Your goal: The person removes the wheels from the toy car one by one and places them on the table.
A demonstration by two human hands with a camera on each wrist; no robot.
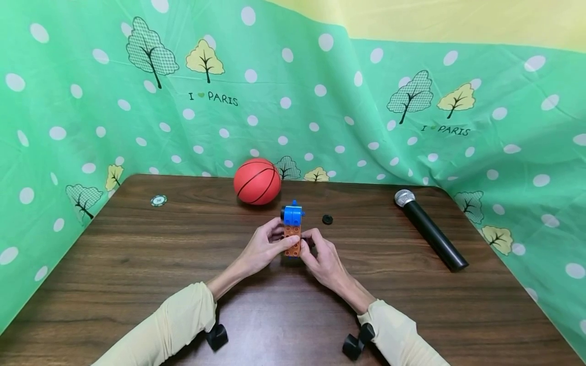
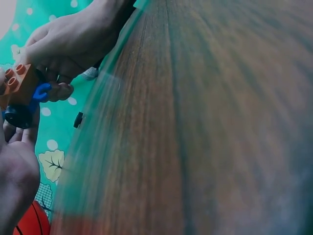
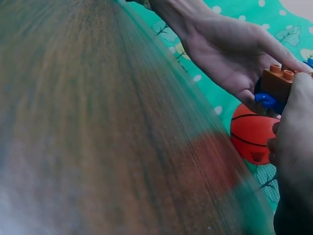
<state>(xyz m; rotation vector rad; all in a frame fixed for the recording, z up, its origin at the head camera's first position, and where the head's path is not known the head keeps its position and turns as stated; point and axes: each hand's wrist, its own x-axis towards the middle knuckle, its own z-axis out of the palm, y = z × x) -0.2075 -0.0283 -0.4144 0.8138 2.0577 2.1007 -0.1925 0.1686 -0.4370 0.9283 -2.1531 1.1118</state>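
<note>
A toy block car (image 1: 293,240), with an orange studded base and a blue block at its far end, is up off the table between both hands. My left hand (image 1: 263,247) grips it from the left, thumb across the orange studs. At its right side my right hand (image 1: 326,260) pinches a small black toy wheel, mostly hidden by the fingers. Another black wheel (image 2: 18,116) and a blue hooked part (image 2: 42,92) show on the car in the left wrist view. On the table beyond my right hand lies a loose black wheel (image 1: 327,219).
A red ball with black lines (image 1: 257,181) sits at the back of the wooden table (image 1: 137,284). A poker chip (image 1: 158,201) lies at the back left, and a black microphone (image 1: 432,231) lies on the right. Behind hangs a green dotted cloth (image 1: 284,132).
</note>
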